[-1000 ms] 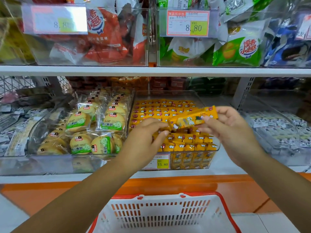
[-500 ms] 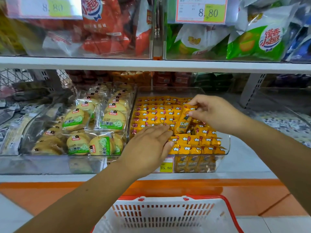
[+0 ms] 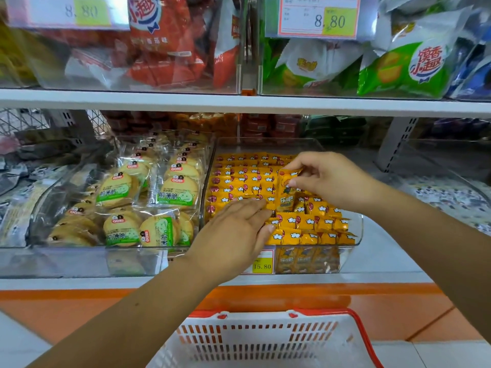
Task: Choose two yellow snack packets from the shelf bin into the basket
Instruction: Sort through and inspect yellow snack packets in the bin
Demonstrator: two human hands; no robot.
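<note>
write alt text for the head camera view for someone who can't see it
The right hand pinches a yellow snack packet upright in a clear shelf bin full of them; the left hand lies flat on the packets. A white basket sits below.

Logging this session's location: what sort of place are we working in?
Most likely a shop's snack aisle: printed price tags on clear bins, a shelf bin packed with yellow snack packets, and a red-rimmed shopping basket below.
</note>
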